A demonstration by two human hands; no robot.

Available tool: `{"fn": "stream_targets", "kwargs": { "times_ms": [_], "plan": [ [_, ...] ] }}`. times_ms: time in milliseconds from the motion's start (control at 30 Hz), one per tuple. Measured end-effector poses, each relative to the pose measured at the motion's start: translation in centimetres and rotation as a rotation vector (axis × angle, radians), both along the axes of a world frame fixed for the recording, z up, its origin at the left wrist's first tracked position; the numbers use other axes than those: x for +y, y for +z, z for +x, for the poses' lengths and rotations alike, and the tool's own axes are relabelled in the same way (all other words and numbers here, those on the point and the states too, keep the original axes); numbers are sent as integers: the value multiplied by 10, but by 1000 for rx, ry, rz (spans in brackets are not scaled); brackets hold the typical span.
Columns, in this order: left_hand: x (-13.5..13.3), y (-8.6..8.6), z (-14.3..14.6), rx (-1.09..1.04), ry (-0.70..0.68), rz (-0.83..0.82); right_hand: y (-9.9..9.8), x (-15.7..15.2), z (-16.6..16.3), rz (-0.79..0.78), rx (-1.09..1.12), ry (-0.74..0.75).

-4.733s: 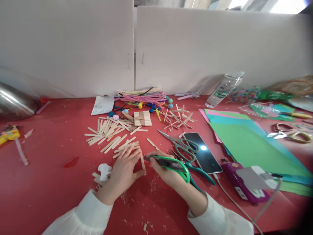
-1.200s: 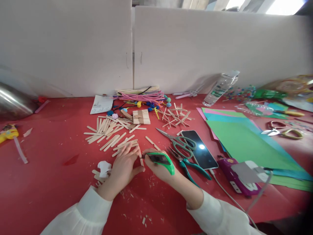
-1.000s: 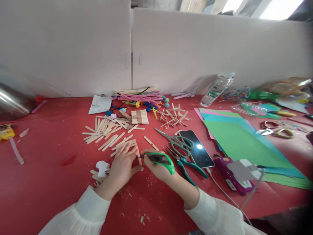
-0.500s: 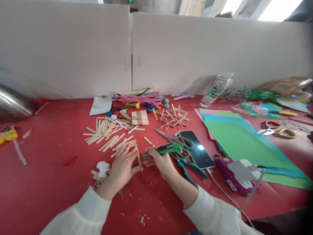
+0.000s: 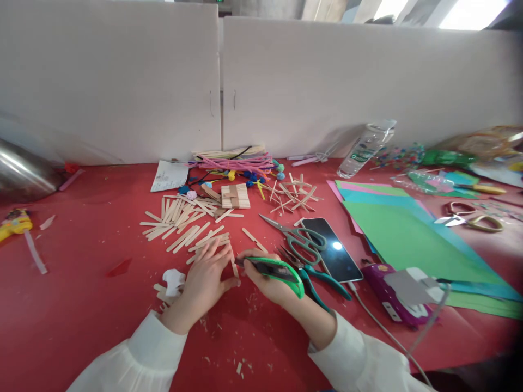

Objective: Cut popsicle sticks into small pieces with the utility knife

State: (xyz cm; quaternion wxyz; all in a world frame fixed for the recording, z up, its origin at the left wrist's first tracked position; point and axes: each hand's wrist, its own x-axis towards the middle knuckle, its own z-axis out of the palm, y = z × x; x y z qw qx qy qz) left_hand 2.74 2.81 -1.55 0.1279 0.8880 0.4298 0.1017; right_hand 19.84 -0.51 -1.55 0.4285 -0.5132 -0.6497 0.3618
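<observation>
My left hand [image 5: 210,272] lies low over the red table, with a wooden craft stick [image 5: 234,263] held down along its index finger and thumb. Closed around a green box cutter [image 5: 273,268], my right hand [image 5: 261,277] is just to the right of that stick. The cutter's tip points left, close to the stick; whether it touches, I cannot tell. A loose pile of craft sticks [image 5: 175,218] spreads beyond my left hand. A single stick [image 5: 254,239] lies beyond the right one. Small wood chips [image 5: 239,368] are scattered nearer me.
Scissors [image 5: 304,243], teal-handled pliers [image 5: 327,280] and a phone [image 5: 333,247] lie right of my right hand. Farther right are coloured paper sheets [image 5: 392,231] and a purple power strip [image 5: 384,294]. Pipe cleaners [image 5: 232,162] and a plastic bottle [image 5: 365,149] are near the white partition [image 5: 110,81].
My right hand has turned the box cutter, so its rear end has swung down toward my wrist. My left hand stays on the stick.
</observation>
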Motion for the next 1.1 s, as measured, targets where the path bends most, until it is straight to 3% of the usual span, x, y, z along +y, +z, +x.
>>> {"fn": "stream_targets", "kwargs": {
  "times_ms": [733, 1100],
  "plan": [
    [-1, 2, 1, -16, 5, -20, 4, 4, -2, -54, 15, 24],
    [2, 7, 5, -14, -7, -81, 4, 16, -7, -268, 262, -32]
  ]
}}
